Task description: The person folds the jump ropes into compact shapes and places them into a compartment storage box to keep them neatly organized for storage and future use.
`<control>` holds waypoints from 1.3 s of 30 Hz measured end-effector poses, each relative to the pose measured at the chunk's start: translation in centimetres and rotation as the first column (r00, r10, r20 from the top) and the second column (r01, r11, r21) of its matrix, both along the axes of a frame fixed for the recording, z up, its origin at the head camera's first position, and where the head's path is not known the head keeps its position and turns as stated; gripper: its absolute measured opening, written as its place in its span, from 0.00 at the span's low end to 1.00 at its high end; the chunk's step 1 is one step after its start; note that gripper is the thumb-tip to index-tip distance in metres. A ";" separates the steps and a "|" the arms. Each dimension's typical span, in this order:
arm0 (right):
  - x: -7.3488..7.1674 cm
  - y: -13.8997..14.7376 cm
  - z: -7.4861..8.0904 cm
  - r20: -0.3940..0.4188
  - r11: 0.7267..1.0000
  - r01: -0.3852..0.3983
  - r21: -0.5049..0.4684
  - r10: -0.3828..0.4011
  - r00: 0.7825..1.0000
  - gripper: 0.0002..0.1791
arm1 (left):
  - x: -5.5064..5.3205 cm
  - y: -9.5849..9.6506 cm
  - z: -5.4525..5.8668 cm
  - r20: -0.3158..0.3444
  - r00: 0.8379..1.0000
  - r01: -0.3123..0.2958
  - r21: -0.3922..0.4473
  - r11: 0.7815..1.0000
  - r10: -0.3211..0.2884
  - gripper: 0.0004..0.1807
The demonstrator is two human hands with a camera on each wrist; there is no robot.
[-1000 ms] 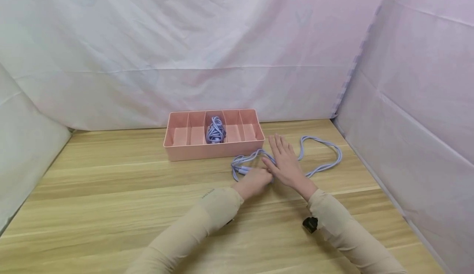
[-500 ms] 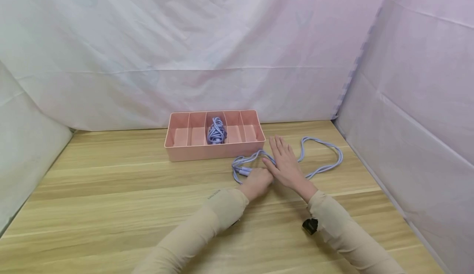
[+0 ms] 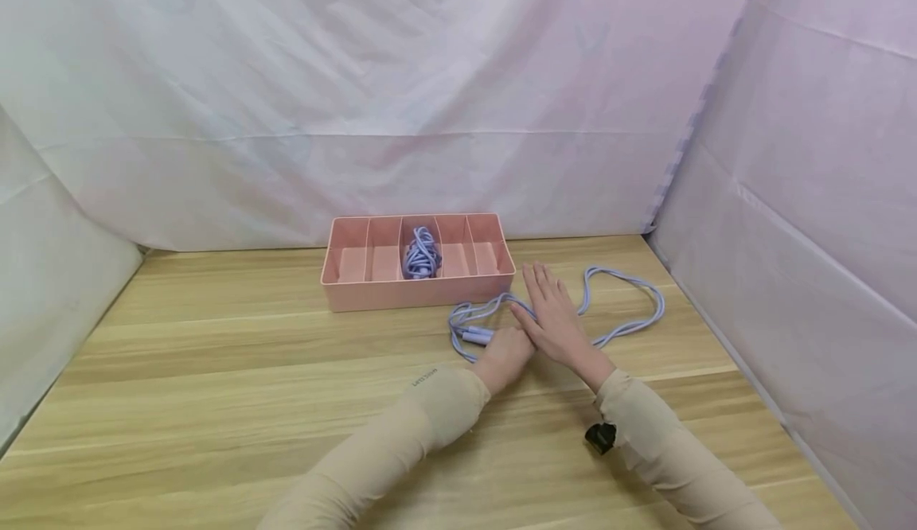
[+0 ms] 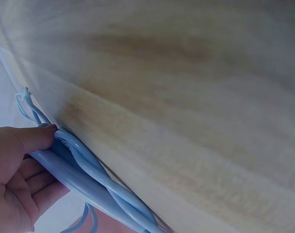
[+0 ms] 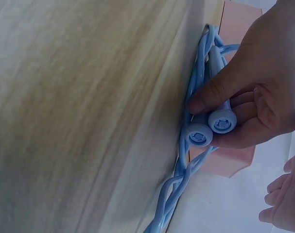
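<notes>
A lavender-blue jump rope (image 3: 645, 283) lies on the table to the right of and in front of the pink box, its cord in loose loops. My left hand (image 3: 505, 352) is curled at the handles (image 3: 476, 337), beside my right hand. The right wrist view shows the left thumb and fingers gripping two handles (image 5: 222, 121) side by side, their round end caps facing the camera. In the left wrist view the thumb and fingers hold a handle (image 4: 84, 180) with twisted cord along it. Fingers straight and together, my right hand (image 3: 559, 321) lies flat over the cord.
The pink divided box (image 3: 423, 294) stands behind the hands. A second bundled lavender cord (image 3: 422, 255) fills its middle compartment. White curtains (image 3: 372, 172) close off the back and both sides of the wooden table (image 3: 215, 355).
My left hand has slid a little to the right, closer against the right hand, leaving more of the handles in sight. The right hand has stayed in place.
</notes>
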State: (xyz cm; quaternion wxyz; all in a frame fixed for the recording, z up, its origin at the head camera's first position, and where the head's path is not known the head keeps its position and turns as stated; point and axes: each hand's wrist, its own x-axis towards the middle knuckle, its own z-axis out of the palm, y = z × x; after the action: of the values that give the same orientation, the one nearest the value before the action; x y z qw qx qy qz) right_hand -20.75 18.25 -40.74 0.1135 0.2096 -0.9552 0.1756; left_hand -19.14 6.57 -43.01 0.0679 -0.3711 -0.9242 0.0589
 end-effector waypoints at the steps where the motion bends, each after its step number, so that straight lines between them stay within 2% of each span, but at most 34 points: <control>1: 0.0 0.0 0.0 -0.001 1.000 -0.002 -0.005 0.002 1.000 0.36 | 0.0 0.0 0.0 -0.006 1.000 -0.001 0.006 1.000 0.001 0.08; 5: 0.1 0.0 0.1 0.002 1.000 -0.001 -0.009 0.001 1.000 0.35 | 0.1 0.1 0.1 -0.023 1.000 -0.008 0.014 1.000 0.009 0.09; 7: 0.1 0.0 0.1 0.012 1.000 -0.002 -0.006 0.002 1.000 0.35 | -0.1 0.3 -0.2 -0.023 1.000 -0.017 -0.009 1.000 0.017 0.10; 10: 0.1 0.0 0.2 0.007 1.000 -0.002 -0.014 0.002 1.000 0.35 | -1.1 1.0 -1.4 -0.011 1.000 -0.030 -0.053 0.998 0.029 0.12; 11: 0.1 0.0 0.2 0.004 1.000 -0.004 -0.019 0.004 1.000 0.35 | -1.8 1.2 -2.8 -0.035 0.999 -0.020 -0.049 0.999 0.018 0.11; 14: 0.1 0.0 0.1 -0.014 0.999 -0.008 -0.039 0.007 1.000 0.34 | -2.4 1.5 -3.6 -0.026 0.999 -0.025 -0.065 0.998 0.023 0.11; 17: 0.0 0.1 0.0 -0.020 0.998 -0.010 -0.057 0.009 1.000 0.34 | -2.0 1.3 -3.0 -0.037 0.999 -0.024 -0.032 0.999 0.023 0.09; 18: 0.0 0.2 0.0 -0.021 0.998 -0.010 -0.062 0.008 1.000 0.33 | -1.3 1.0 -1.6 -0.014 0.999 -0.036 -0.029 0.999 0.036 0.09; 19: 0.0 0.2 0.0 -0.021 0.997 -0.010 -0.073 0.008 1.000 0.33 | -1.1 0.9 -1.3 -0.011 0.999 -0.039 -0.010 0.999 0.039 0.08; 24: -0.2 0.7 0.2 -0.014 0.993 -0.007 -0.117 0.005 1.000 0.32 | -0.3 0.0 0.6 -0.082 0.996 -0.027 0.004 1.000 0.027 0.09; 27: -0.2 0.9 0.2 0.004 0.990 -0.001 -0.140 0.001 1.000 0.33 | -0.4 -0.3 1.0 -0.123 0.992 -0.016 -0.009 1.000 0.015 0.12; 33: -0.4 1.1 0.2 0.030 0.987 -0.001 -0.162 0.006 1.000 0.33 | -1.0 -1.2 1.4 -0.190 0.982 0.023 0.111 0.994 -0.001 0.09; 39: -0.4 1.5 0.3 0.054 0.978 0.004 -0.210 0.007 0.999 0.33 | -1.1 -2.0 1.7 -0.226 0.974 0.092 0.275 0.957 -0.029 0.07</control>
State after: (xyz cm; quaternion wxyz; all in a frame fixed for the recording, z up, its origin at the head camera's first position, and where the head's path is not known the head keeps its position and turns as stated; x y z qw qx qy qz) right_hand -21.17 19.72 -40.49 0.1089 0.1924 -0.9338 0.2813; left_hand -20.28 4.54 -41.29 0.2238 -0.3771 -0.8980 -0.0357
